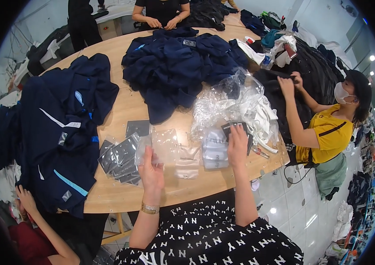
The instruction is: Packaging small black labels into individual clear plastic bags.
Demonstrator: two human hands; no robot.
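Observation:
My left hand [152, 173] is closed on a small clear plastic bag [143, 149], holding it upright above the wooden table. My right hand [238, 143] has its fingertips closed on a dark card [226, 130] beside a stack of whitish packets [214, 150]; part of the card is behind the fingers. Left of my left hand lies a loose heap of flat dark cards in clear sleeves [119, 158], with another dark card [137, 128] just beyond. Between my hands are a flat clear bag [166, 140] and a few smaller clear bags [187, 164].
Navy garments cover the table's left side [42, 128] and far middle [165, 66]. Crumpled clear plastic [231, 101] lies beyond my right hand. A small pen-like tool [260, 153] rests near the right edge. A co-worker in yellow [331, 128] handles black cloth; others stand left and far.

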